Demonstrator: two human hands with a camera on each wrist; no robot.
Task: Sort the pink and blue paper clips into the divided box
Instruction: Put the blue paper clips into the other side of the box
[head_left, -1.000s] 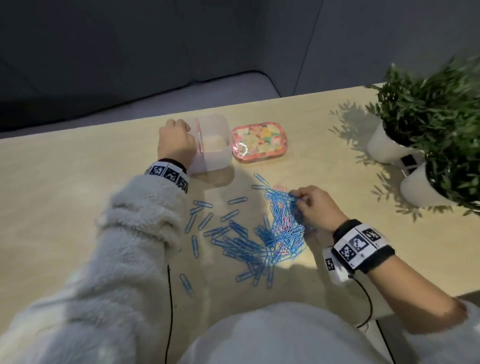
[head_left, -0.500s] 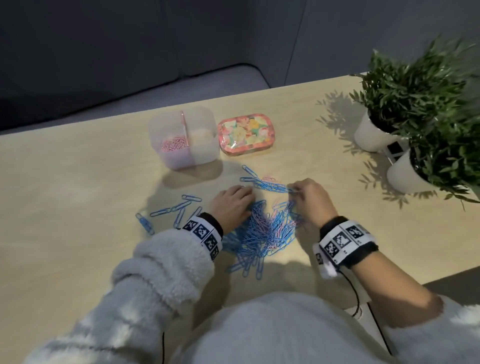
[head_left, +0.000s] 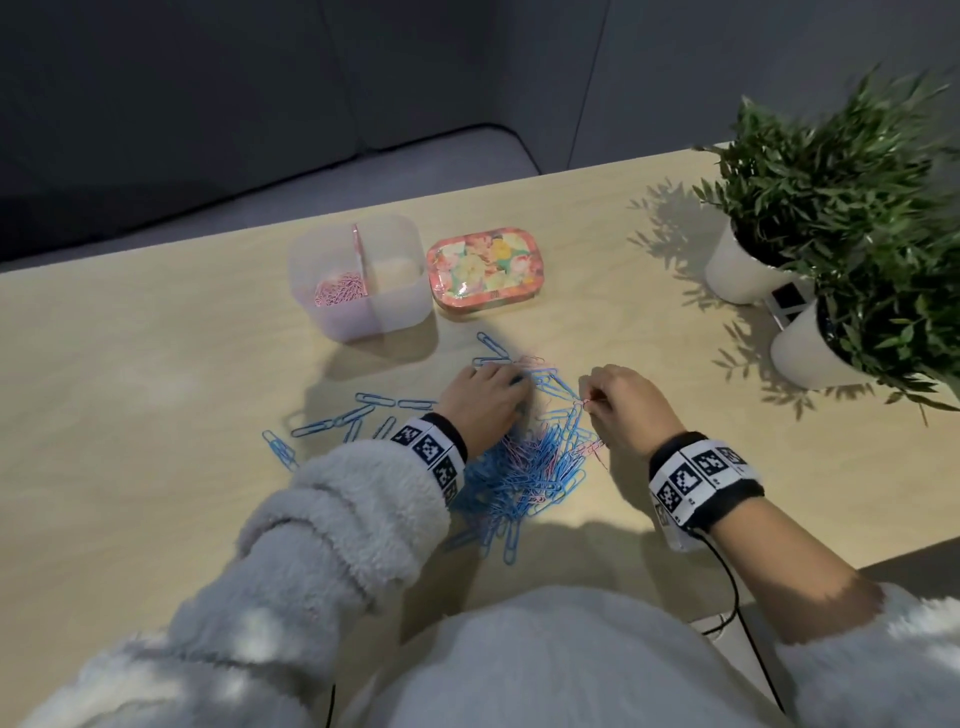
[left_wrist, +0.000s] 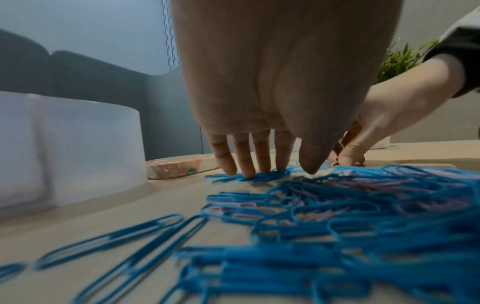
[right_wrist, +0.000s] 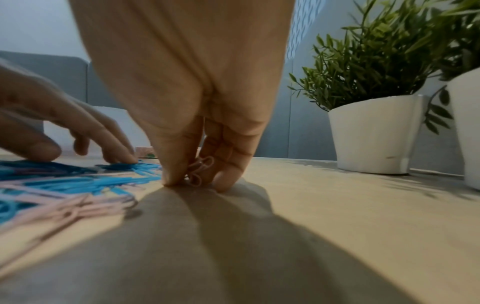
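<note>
A heap of blue and pink paper clips (head_left: 524, 467) lies on the wooden table in front of me. My left hand (head_left: 485, 397) rests on the heap's far left side, and its straight fingers (left_wrist: 245, 156) press blue clips flat. My right hand (head_left: 618, 402) is at the heap's right edge, and its fingers pinch pink paper clips (right_wrist: 198, 169) against the table. The translucent divided box (head_left: 358, 280) stands beyond the heap. Its left compartment holds pink clips (head_left: 340, 288). No clips show in its right compartment.
A flowered tin (head_left: 485, 273) lies right of the box. Two potted plants in white pots (head_left: 737, 270) (head_left: 810, 348) stand at the right. Loose blue clips (head_left: 332, 423) are scattered left of the heap. The table's near edge runs by my right forearm.
My left hand left the divided box and came down onto the heap's far side. My right hand stayed at the heap's right edge, now pinching pink clips.
</note>
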